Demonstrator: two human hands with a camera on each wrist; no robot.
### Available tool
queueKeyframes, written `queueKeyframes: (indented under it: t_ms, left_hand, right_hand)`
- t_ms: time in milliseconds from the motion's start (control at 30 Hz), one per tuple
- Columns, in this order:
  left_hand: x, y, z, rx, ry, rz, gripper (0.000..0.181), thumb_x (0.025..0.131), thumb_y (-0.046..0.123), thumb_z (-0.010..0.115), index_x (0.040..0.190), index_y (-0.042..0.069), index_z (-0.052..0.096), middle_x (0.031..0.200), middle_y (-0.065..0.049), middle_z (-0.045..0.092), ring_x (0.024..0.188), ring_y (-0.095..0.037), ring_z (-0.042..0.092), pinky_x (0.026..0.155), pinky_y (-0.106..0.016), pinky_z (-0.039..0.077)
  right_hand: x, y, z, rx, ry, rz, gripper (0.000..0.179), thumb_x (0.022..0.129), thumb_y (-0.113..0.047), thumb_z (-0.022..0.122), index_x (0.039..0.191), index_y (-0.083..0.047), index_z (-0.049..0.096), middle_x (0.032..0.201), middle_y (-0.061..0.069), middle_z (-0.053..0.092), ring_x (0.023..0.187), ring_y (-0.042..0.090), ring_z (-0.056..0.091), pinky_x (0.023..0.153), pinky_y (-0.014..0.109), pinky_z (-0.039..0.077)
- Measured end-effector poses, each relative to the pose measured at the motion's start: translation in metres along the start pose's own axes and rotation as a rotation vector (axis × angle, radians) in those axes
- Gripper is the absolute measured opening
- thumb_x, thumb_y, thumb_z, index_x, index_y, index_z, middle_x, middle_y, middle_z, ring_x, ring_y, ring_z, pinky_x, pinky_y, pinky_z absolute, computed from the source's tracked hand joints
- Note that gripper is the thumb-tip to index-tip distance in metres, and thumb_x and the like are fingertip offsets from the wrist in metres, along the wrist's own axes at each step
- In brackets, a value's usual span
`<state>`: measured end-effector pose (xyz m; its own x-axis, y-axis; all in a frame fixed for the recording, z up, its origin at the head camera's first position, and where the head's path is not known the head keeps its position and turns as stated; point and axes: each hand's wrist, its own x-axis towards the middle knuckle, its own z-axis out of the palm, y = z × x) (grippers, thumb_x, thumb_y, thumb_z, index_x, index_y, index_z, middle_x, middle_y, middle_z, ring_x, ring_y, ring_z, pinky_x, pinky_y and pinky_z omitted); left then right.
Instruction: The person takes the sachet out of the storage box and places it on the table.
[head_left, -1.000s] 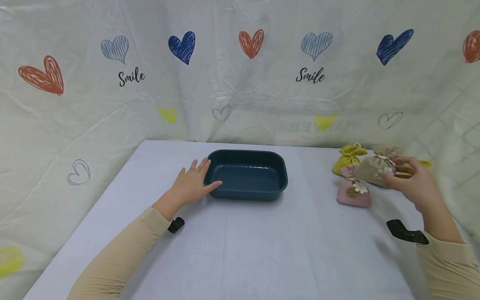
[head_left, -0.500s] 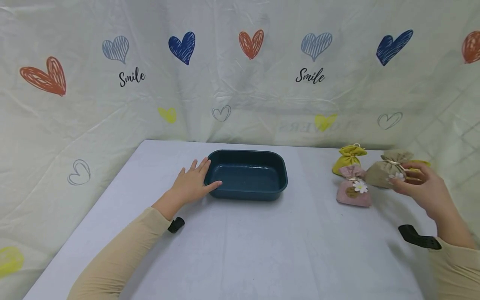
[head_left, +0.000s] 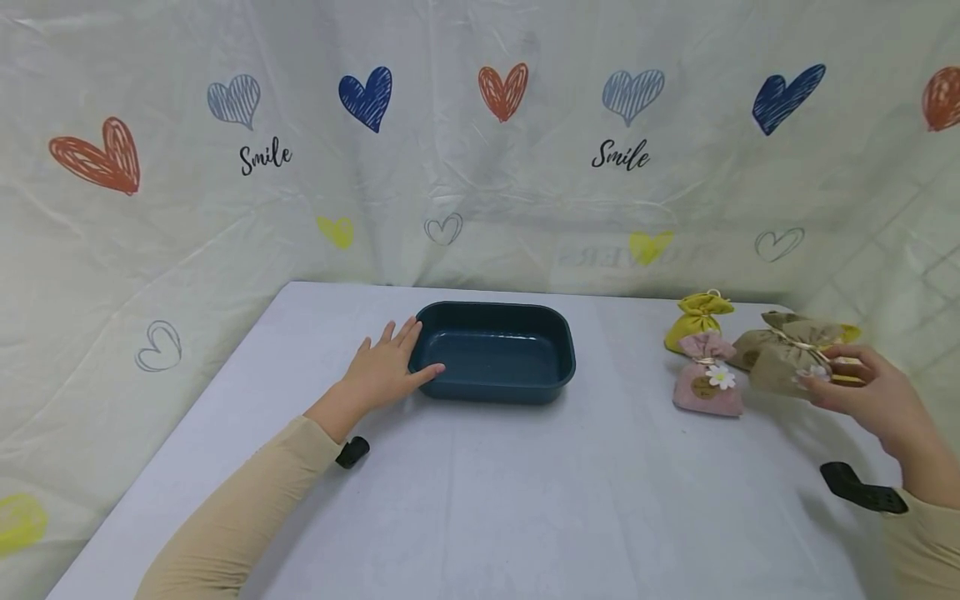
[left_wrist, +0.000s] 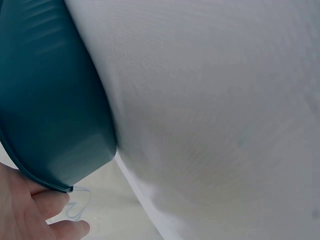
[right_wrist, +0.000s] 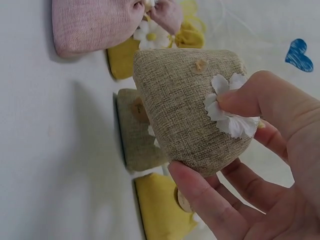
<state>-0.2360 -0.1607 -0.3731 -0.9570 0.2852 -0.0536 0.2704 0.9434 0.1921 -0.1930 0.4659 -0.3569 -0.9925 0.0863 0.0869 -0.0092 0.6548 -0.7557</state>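
Observation:
A beige drawstring pouch (head_left: 780,368) with a white flower is pinched in my right hand (head_left: 888,400), thumb on the flower and fingers behind. In the right wrist view this held pouch (right_wrist: 185,107) is raised off the table, its neck hidden. A second beige pouch (right_wrist: 137,135) stands behind it, with a yellow pouch (right_wrist: 162,207) alongside, partly covered by my fingers. My left hand (head_left: 380,372) rests with spread, straight fingers on the left rim of a dark teal rectangular dish (head_left: 495,390), which has nothing in it.
A pink pouch (head_left: 707,393) with a white flower stands left of the held pouch. Behind the pink one is another yellow pouch (head_left: 686,329). A white-covered table (head_left: 510,492) lies beneath everything, backed by a curtain (head_left: 540,183) printed with hearts.
My right hand has moved right and nearer with the held beige pouch, uncovering the second beige pouch behind it. The left hand and the dish have stayed in place.

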Motion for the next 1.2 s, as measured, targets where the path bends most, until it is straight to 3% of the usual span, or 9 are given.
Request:
queueKeyframes:
  t_ms: [67, 100, 233, 333, 567, 700, 767, 933, 1200]
  left_hand:
    - [0.0, 0.0, 0.0, 0.0, 0.0, 0.001, 0.097, 0.1, 0.07, 0.045, 0.165, 0.004, 0.016, 0.17, -0.011, 0.013, 0.154, -0.042, 0.012, 0.117, -0.069, 0.016]
    - [0.0, 0.0, 0.0, 0.001, 0.001, 0.002, 0.097, 0.1, 0.07, 0.045, 0.165, 0.004, 0.016, 0.17, -0.011, 0.014, 0.154, -0.042, 0.012, 0.117, -0.069, 0.016]
    - [-0.001, -0.001, 0.0, -0.002, 0.0, 0.005, 0.097, 0.1, 0.07, 0.045, 0.165, 0.005, 0.016, 0.171, -0.011, 0.013, 0.154, -0.042, 0.012, 0.117, -0.069, 0.016]
    - [-0.001, -0.001, 0.0, -0.003, -0.001, 0.007, 0.097, 0.1, 0.07, 0.044, 0.165, 0.005, 0.014, 0.171, -0.01, 0.012, 0.154, -0.041, 0.011, 0.117, -0.068, 0.015]
    - [-0.001, -0.001, 0.001, -0.002, 0.011, 0.015, 0.097, 0.1, 0.071, 0.044, 0.165, 0.005, 0.015, 0.171, -0.01, 0.013, 0.154, -0.041, 0.012, 0.117, -0.069, 0.016]
    - [-0.001, -0.002, 0.002, -0.005, 0.012, 0.014, 0.097, 0.1, 0.071, 0.044, 0.165, 0.005, 0.015, 0.171, -0.01, 0.013, 0.154, -0.041, 0.012, 0.117, -0.069, 0.016]
    - [-0.001, -0.001, 0.002, -0.007, 0.01, 0.013, 0.097, 0.1, 0.07, 0.044, 0.165, 0.005, 0.015, 0.171, -0.01, 0.013, 0.154, -0.041, 0.011, 0.117, -0.069, 0.015]
    - [-0.001, -0.001, 0.002, -0.006, 0.005, 0.009, 0.096, 0.1, 0.07, 0.044, 0.165, 0.005, 0.014, 0.171, -0.01, 0.012, 0.155, -0.041, 0.011, 0.118, -0.068, 0.015]
    - [-0.001, 0.0, 0.001, -0.003, -0.001, 0.004, 0.096, 0.1, 0.07, 0.044, 0.165, 0.005, 0.014, 0.171, -0.01, 0.012, 0.155, -0.041, 0.011, 0.118, -0.068, 0.014]
  right_hand:
    - [-0.001, 0.003, -0.002, 0.017, -0.002, 0.003, 0.025, 0.099, -0.01, 0.07, 0.112, -0.009, 0.048, 0.123, 0.036, 0.048, 0.074, -0.015, 0.052, 0.058, 0.015, 0.053]
    - [-0.002, 0.005, -0.003, 0.03, -0.003, 0.006, 0.026, 0.098, -0.009, 0.07, 0.112, -0.012, 0.049, 0.118, 0.023, 0.056, 0.075, -0.016, 0.052, 0.059, 0.015, 0.054]
    - [-0.005, 0.01, -0.004, -0.012, -0.011, 0.032, 0.035, 0.1, -0.011, 0.068, 0.123, 0.004, 0.045, 0.115, 0.021, 0.056, 0.074, -0.018, 0.047, 0.058, 0.019, 0.056]
    - [-0.006, 0.013, -0.004, -0.081, -0.021, 0.063, 0.053, 0.103, -0.012, 0.063, 0.129, 0.02, 0.03, 0.125, 0.049, 0.037, 0.072, -0.017, 0.045, 0.058, 0.022, 0.056]
    - [-0.008, 0.022, -0.008, -0.097, -0.046, 0.075, 0.053, 0.103, -0.012, 0.063, 0.129, 0.021, 0.031, 0.119, 0.049, 0.041, 0.069, -0.011, 0.052, 0.058, 0.026, 0.058]
    - [-0.009, 0.029, -0.01, -0.08, -0.059, 0.076, 0.044, 0.101, -0.013, 0.067, 0.12, 0.014, 0.038, 0.107, 0.034, 0.055, 0.069, -0.006, 0.057, 0.059, 0.027, 0.059]
    - [-0.009, 0.032, -0.012, -0.047, -0.068, 0.074, 0.033, 0.1, -0.013, 0.069, 0.115, 0.003, 0.045, 0.1, 0.013, 0.061, 0.069, -0.004, 0.06, 0.06, 0.027, 0.059]
    - [-0.012, 0.038, -0.014, 0.035, -0.092, 0.064, 0.026, 0.1, -0.012, 0.07, 0.111, -0.026, 0.05, 0.094, -0.022, 0.052, 0.072, -0.005, 0.06, 0.06, 0.024, 0.058]
    - [-0.014, 0.04, -0.014, 0.024, -0.118, 0.051, 0.027, 0.101, -0.01, 0.067, 0.111, -0.029, 0.05, 0.098, -0.015, 0.052, 0.074, -0.005, 0.06, 0.062, 0.027, 0.059]
